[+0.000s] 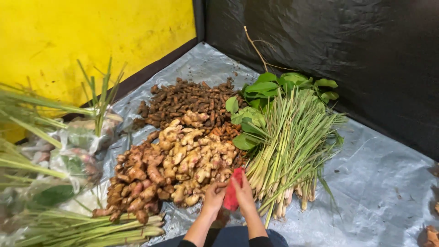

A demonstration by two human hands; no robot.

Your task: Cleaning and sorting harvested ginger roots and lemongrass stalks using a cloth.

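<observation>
Both hands, left (pixel 213 197) and right (pixel 244 194), pinch a red plastic bag (pixel 232 194), seemingly mesh, between ginger pile (pixel 192 158) and lemongrass bundle (pixel 290 146). Clear plastic packages (pixel 75 155) lie left, below the yellow wall (pixel 91 41).

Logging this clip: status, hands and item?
Left hand and right hand both gripping red cloth. Ginger pile left, lemongrass bundle right.

Thin red cloth-like piece (pixel 232 194) partly covered by both hands, kind unclear. Clear plastic bags of green stalks (pixel 55 160) blurred, cut off at left edge. Brown dry scrap (pixel 431 235) cropped at right corner.
</observation>
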